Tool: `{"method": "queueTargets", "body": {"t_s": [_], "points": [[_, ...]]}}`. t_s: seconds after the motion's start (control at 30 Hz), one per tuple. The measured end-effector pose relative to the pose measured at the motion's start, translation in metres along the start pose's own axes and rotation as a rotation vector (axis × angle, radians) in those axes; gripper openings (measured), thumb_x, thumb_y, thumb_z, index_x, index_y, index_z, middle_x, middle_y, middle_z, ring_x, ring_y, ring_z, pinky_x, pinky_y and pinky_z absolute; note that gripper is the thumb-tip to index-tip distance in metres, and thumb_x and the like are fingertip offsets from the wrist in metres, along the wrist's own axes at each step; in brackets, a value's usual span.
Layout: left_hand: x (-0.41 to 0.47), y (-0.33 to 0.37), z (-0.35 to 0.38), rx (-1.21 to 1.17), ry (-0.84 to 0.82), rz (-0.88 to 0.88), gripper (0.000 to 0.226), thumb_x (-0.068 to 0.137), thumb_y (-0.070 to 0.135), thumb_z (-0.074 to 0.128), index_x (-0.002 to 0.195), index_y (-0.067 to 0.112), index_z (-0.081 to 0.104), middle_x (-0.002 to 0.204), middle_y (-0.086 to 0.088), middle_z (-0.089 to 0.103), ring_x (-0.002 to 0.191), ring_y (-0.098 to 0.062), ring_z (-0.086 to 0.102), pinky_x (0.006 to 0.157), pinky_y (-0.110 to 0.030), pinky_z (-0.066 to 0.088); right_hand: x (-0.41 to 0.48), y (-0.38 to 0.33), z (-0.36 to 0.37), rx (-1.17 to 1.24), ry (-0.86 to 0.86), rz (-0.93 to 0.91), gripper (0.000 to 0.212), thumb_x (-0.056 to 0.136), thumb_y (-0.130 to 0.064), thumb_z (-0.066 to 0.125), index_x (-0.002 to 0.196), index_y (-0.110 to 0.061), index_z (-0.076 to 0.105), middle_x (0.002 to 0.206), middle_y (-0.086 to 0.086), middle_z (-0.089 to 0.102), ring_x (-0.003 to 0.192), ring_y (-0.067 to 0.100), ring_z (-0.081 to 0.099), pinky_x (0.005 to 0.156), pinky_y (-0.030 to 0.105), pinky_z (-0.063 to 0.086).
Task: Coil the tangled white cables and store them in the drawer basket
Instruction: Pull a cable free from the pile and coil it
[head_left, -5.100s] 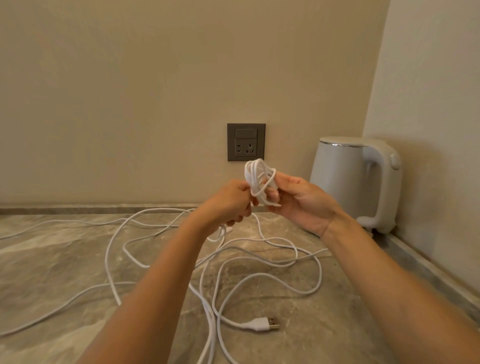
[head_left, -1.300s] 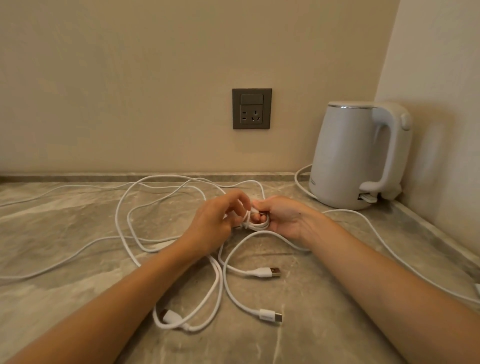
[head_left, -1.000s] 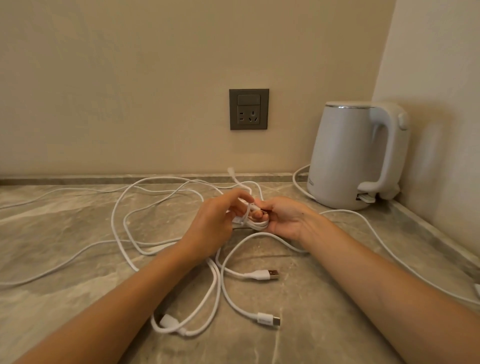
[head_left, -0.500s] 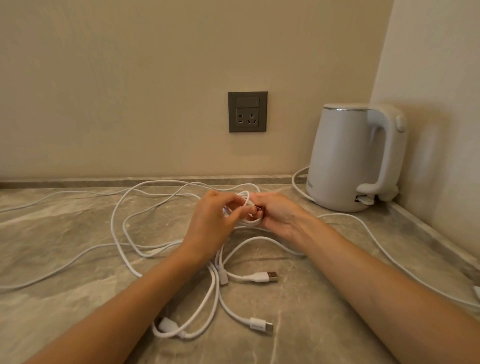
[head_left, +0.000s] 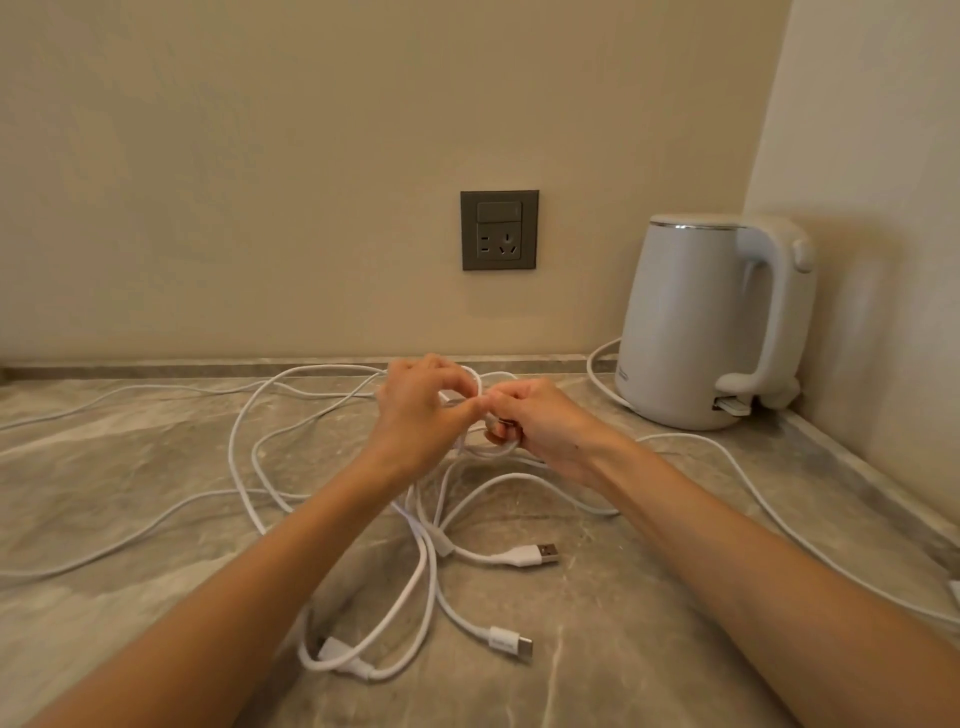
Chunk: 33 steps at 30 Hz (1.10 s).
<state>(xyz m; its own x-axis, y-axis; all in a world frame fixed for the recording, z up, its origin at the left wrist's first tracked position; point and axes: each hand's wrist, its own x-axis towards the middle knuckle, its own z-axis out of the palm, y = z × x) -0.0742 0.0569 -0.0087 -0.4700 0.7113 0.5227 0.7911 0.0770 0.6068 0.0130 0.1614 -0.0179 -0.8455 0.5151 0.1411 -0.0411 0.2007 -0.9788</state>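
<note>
Tangled white cables (head_left: 244, 457) sprawl over the stone counter in loose loops. My right hand (head_left: 545, 426) grips a small coil (head_left: 485, 447) of cable just above the counter. My left hand (head_left: 421, 410) pinches a strand of the same cable against that coil, fingertips touching the right hand's. A USB-A plug (head_left: 540, 553) and a USB-C plug (head_left: 511, 644) lie loose in front of my hands. A third white connector (head_left: 332, 649) lies at the near left. No drawer or basket is in view.
A white electric kettle (head_left: 696, 322) stands at the back right corner, its cord (head_left: 753, 499) trailing along the right side of the counter. A grey wall socket (head_left: 498, 229) sits on the wall behind my hands. Walls close off the back and right.
Five seconds ago the coil was held up in front of the socket; my hands have come down to the counter. Over the last second they shifted slightly away, the left hand winding cable onto the coil.
</note>
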Motion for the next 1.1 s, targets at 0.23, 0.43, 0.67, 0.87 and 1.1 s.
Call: {"method": "queueTargets", "body": {"t_s": [0.23, 0.43, 0.67, 0.87, 1.1], "points": [[0.005, 0.015, -0.013, -0.434, -0.016, -0.124, 0.015, 0.085, 0.007, 0.062, 0.071, 0.006, 0.062, 0.054, 0.006, 0.066, 0.053, 0.000, 0.056, 0.059, -0.009, 0.045, 0.015, -0.001, -0.004, 0.644, 0.240, 0.203, 0.020, 0.098, 0.003, 0.035, 0.092, 0.006, 0.053, 0.076, 0.010, 0.046, 0.037, 0.003, 0.039, 0.039, 0.016, 0.041], [0.009, 0.007, -0.007, -0.430, 0.193, -0.412, 0.024, 0.086, -0.002, 0.052, 0.105, 0.008, 0.040, 0.071, -0.009, 0.068, 0.061, -0.013, 0.065, 0.053, -0.017, 0.045, 0.012, -0.016, -0.027, 1.020, 0.305, 0.287, 0.026, 0.101, -0.004, 0.030, 0.079, 0.001, 0.043, 0.072, 0.009, 0.038, 0.056, 0.009, 0.029, 0.030, 0.012, 0.034], [0.019, -0.003, -0.007, 0.081, 0.128, -0.382, 0.015, 0.086, 0.014, 0.060, 0.081, 0.000, 0.057, 0.065, -0.014, 0.065, 0.057, -0.022, 0.066, 0.059, -0.031, 0.049, 0.010, -0.023, -0.025, 0.753, 0.225, 0.158, 0.031, 0.101, -0.005, 0.034, 0.076, 0.002, 0.050, 0.063, 0.007, 0.038, 0.038, 0.004, 0.035, 0.042, 0.016, 0.045], [0.019, 0.000, 0.000, 0.556, 0.102, -0.078, 0.020, 0.090, 0.024, 0.054, 0.101, 0.008, 0.056, 0.108, -0.010, 0.057, 0.102, -0.027, 0.049, 0.082, -0.031, 0.035, 0.011, -0.024, -0.027, 0.544, 0.220, 0.100, 0.030, 0.101, -0.004, 0.035, 0.077, 0.003, 0.053, 0.061, 0.005, 0.037, 0.042, 0.004, 0.034, 0.047, 0.016, 0.045], [0.021, 0.004, 0.013, 0.556, -0.197, 0.017, 0.022, 0.093, 0.004, 0.036, 0.096, 0.021, 0.049, 0.100, -0.001, 0.064, 0.105, -0.023, 0.053, 0.090, -0.036, 0.025, 0.006, -0.032, -0.030, 0.936, -0.006, 0.210, 0.023, 0.100, -0.007, 0.034, 0.094, 0.007, 0.051, 0.068, 0.010, 0.047, 0.041, 0.008, 0.042, 0.047, 0.017, 0.047]]}}
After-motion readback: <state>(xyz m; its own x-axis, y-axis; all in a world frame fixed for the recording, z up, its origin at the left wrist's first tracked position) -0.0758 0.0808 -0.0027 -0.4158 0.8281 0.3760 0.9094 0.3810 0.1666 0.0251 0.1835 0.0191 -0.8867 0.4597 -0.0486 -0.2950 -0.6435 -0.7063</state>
